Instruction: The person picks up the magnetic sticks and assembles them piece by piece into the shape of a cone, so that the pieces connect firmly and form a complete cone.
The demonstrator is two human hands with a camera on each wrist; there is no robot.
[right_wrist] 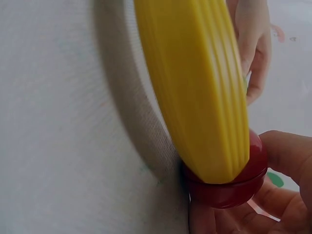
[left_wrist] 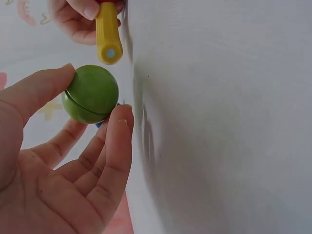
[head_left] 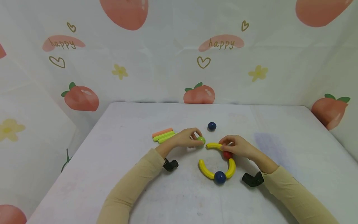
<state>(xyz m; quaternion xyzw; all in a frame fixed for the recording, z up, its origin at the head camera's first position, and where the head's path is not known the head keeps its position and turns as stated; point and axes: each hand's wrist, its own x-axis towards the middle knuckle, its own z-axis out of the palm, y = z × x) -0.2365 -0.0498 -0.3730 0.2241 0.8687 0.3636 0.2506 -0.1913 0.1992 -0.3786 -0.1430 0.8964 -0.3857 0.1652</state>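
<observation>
Currently the left hand (head_left: 185,138) is pinching the green ball (head_left: 201,141) just off the yellow arc (head_left: 214,145), the right hand (head_left: 238,146) is gripping the red ball (head_left: 227,155) at its far end, joining apparently proceeding, next probably needing ball-to-tip alignment.

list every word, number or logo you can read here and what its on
"happy": left pink patch on the backdrop cloth.
"happy": right pink patch, same cloth.
Too blurred to read: the pink print at the left wrist view's top left.
None that I can see on the green ball, red ball, blue balls, yellow curved pieces or sticks.
</observation>
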